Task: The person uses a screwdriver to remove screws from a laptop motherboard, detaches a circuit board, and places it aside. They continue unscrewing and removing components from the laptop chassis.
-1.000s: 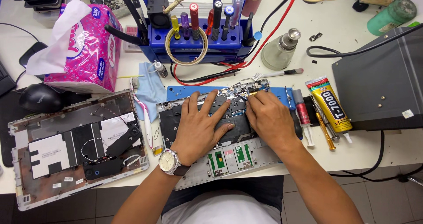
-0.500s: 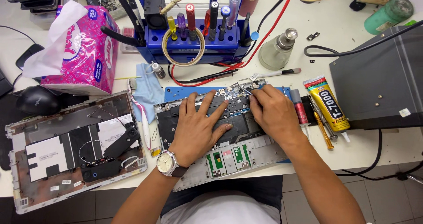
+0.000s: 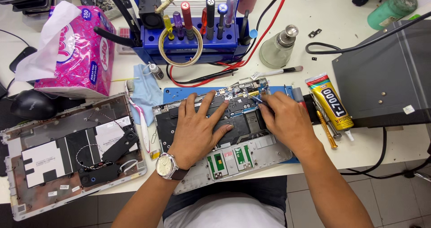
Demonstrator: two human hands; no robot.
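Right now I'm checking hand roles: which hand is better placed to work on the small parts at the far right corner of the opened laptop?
Probably the right hand: its fingertips sit at that corner of the opened laptop. The left hand lies flat, mid-chassis.

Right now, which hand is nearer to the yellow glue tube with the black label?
The right hand. It works at the opened laptop's upper right corner, just left of the yellow glue tube. The left hand lies flat on the laptop's middle, farther left.
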